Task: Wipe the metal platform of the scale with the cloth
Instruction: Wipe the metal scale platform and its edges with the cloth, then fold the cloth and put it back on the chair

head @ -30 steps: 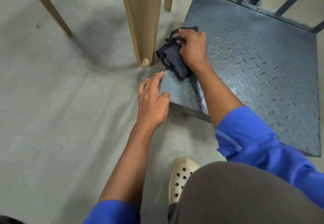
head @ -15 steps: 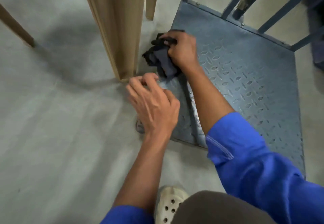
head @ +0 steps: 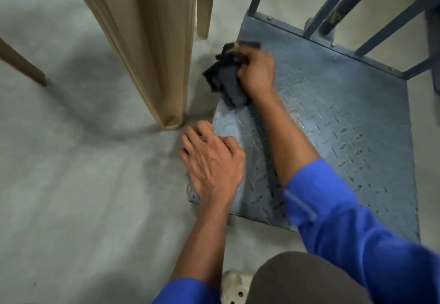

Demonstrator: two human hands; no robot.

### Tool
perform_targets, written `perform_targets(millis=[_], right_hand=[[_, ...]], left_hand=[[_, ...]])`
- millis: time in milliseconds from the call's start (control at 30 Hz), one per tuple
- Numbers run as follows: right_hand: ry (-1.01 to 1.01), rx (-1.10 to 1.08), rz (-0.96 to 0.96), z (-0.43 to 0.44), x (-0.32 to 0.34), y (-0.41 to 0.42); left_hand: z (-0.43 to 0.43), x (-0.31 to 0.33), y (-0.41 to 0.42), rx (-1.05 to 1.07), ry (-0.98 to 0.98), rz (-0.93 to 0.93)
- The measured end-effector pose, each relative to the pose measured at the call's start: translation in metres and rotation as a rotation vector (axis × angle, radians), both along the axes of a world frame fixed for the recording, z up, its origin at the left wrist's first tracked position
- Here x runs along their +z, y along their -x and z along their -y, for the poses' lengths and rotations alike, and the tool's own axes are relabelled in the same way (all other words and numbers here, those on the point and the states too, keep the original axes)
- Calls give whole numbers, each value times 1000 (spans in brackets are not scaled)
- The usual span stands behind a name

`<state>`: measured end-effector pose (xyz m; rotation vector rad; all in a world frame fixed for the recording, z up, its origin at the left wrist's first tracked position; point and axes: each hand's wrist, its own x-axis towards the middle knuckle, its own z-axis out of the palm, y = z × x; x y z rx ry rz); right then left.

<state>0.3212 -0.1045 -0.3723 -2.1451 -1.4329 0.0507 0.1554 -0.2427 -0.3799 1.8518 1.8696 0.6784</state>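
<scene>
The scale's metal platform (head: 345, 123) is a blue-grey plate with a raised tread pattern, lying low on the floor. My right hand (head: 258, 73) is shut on a dark bunched cloth (head: 226, 80) and presses it against the platform's left edge, near the far left corner. Part of the cloth hangs past the edge. My left hand (head: 212, 161) rests palm down, fingers spread, on the platform's near left corner and holds nothing.
A tan plastic chair leg (head: 157, 61) stands on the grey floor just left of the platform, a second leg (head: 204, 4) behind it. Blue metal rails (head: 371, 11) rise from the platform's far edge. My knee and a pale shoe (head: 235, 287) sit below.
The view has shifted closer and left. My right hand with the cloth has stayed along the platform's left edge. My left hand has flattened onto the near left corner.
</scene>
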Motion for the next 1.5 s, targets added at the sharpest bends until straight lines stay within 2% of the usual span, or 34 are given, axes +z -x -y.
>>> perform_targets(millis=[67, 133, 267, 300, 433, 533, 567, 667, 733, 800, 833, 900, 967, 1067, 1133, 1200, 1267, 1300, 1367, 1500], right_hand=[[57, -37, -2, -36, 10, -29], [54, 24, -7, -67, 11, -44], [-76, 67, 103, -87, -21, -62], [-74, 87, 125, -78, -24, -55], [13, 231, 156, -4, -17, 13], [25, 283, 122, 56, -17, 56], [37, 307, 84, 76, -13, 70], [158, 424, -127, 135, 6, 111], [409, 510, -315, 175, 29, 131], [599, 506, -494, 207, 62, 134], [603, 467, -545, 217, 81, 130], [498, 387, -621, 227, 129, 119], [382, 397, -591, 235, 194, 113], [260, 480, -485, 256, 309, 118], [177, 492, -437, 274, 384, 124], [105, 430, -445, 293, 453, 133], [60, 333, -489, 310, 518, 142], [52, 266, -546, 318, 549, 147], [59, 102, -803, 334, 604, 157], [109, -27, -1421, 359, 678, 166]], left_hand=[[1, 0, 0, -9, -14, 3], [-1, -1, 0, -9, -17, -1], [-2, -2, 1, -18, -18, 67], [-2, -2, 3, -14, -39, 153], [2, 1, 16, 75, -181, 724], [-9, 0, 34, 391, -11, 1108], [-13, 1, 42, 486, 33, 1177], [-9, 26, 63, 615, 54, 1178], [4, 59, 72, 762, 76, 1143], [18, 95, 82, 858, 210, 1026], [26, 115, 88, 872, 347, 926], [43, 158, 98, 814, 596, 696], [56, 213, 106, 602, 741, 755], [65, 317, 115, 152, 952, 842], [68, 395, 120, -19, 1087, 892], [68, 473, 126, -111, 1122, 862], [69, 543, 131, -182, 1061, 757], [71, 575, 133, -218, 1019, 705], [74, 631, 140, -297, 964, 644], [84, 724, 155, -432, 1031, 807]])
